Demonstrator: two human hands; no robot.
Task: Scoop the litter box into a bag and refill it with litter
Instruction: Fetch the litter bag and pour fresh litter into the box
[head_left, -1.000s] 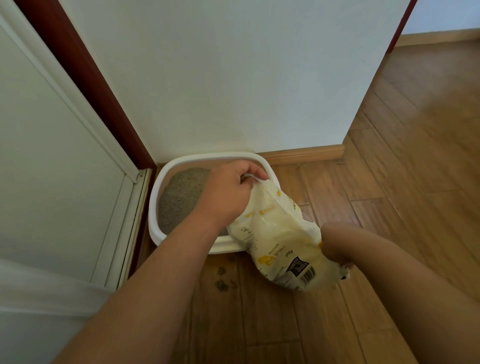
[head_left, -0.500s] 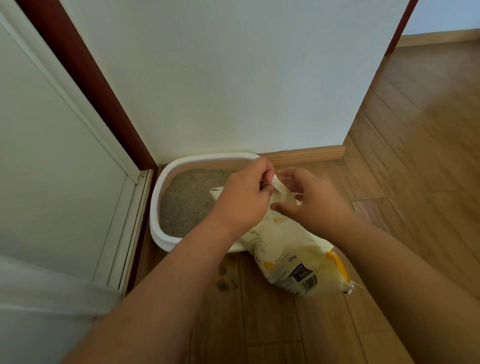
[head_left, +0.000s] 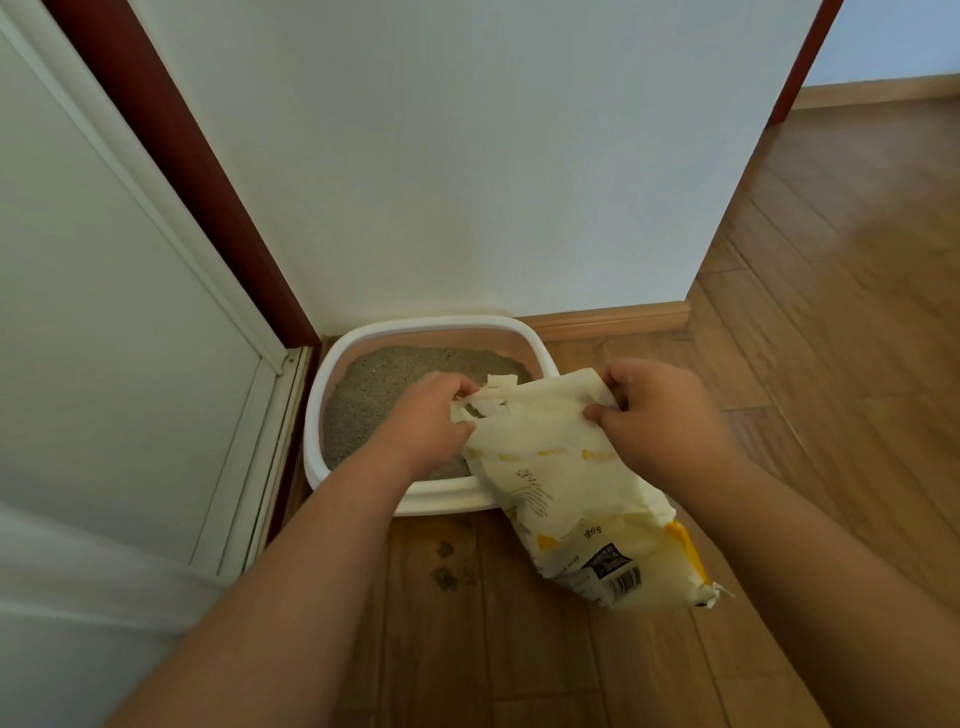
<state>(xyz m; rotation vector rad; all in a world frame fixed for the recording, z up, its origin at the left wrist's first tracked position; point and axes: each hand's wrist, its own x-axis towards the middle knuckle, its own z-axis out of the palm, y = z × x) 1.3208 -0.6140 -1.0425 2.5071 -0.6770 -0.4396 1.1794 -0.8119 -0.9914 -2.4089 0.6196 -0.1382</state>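
Note:
A white litter box (head_left: 363, 332) holding grey litter (head_left: 379, 389) sits on the wooden floor in the corner by the wall. A cream and yellow litter bag (head_left: 576, 499) leans over the box's front right rim, its torn top end above the litter and its barcoded bottom end on the floor. My left hand (head_left: 426, 421) pinches the left side of the bag's torn mouth. My right hand (head_left: 654, 410) grips the right side of the mouth. The two hands hold the opening spread apart.
A few dark litter clumps (head_left: 447, 569) lie on the floor in front of the box. A white door (head_left: 104, 312) with a dark red frame (head_left: 171, 150) stands to the left. The white wall (head_left: 467, 156) is directly behind the box, with open wooden floor (head_left: 831, 312) to the right.
My right hand left the bag's bottom end and came up to its mouth. Both hands then pulled apart, spreading the torn opening wider over the litter box.

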